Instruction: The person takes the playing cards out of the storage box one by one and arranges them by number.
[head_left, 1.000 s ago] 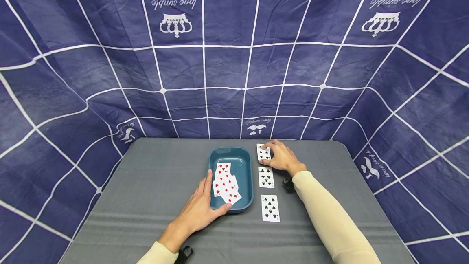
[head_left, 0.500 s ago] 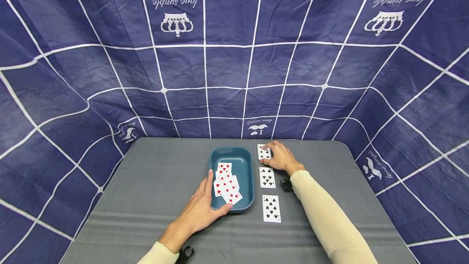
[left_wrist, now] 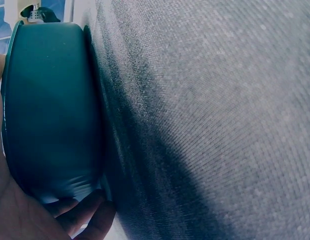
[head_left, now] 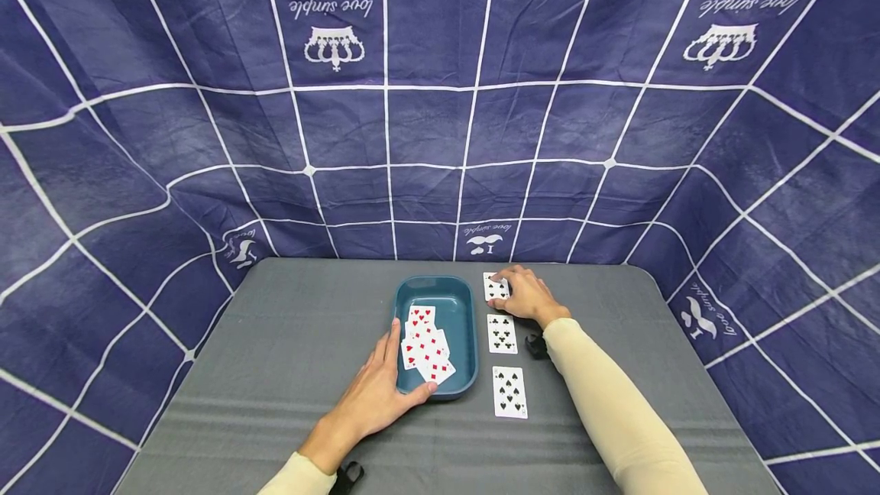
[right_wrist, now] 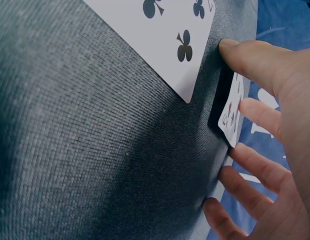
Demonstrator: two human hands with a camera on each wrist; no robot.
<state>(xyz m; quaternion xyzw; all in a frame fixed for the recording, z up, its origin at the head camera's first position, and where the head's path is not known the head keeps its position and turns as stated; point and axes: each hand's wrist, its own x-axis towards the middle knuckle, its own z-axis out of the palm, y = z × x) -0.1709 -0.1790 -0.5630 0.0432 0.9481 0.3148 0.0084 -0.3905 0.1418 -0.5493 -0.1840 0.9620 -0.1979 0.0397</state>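
The person is at the stage of picking up the far club card [head_left: 494,286], the farthest of three black cards laid in a line on the grey counter [head_left: 275,373] to the right of the teal tray [head_left: 470,327]. The right hand [head_left: 525,295] rests over that card; in the right wrist view its thumb and fingers [right_wrist: 255,114] are curled about the card's edges and the card stands lifted on edge off the cloth, so it seems pinched rather than merely touched. The middle club card [head_left: 502,333] lies flat just near of it, and the near spade card [head_left: 509,391] lies flat nearer still, each apart from the others. The left hand [head_left: 374,396] steadies the tray at its near left corner, thumb along the left rim and fingers [left_wrist: 90,215] wrapped under the near wall. Inside the tray a loose, overlapping heap of red cards [head_left: 425,344] lies face up. Judged from this, the work looks like a sort of cards by colour, with the red ones gathered and the black ones in hand. The next move calls for a firm pinch on the thin card, a clean lift clear of the cloth, and care not to nudge the middle card close by.
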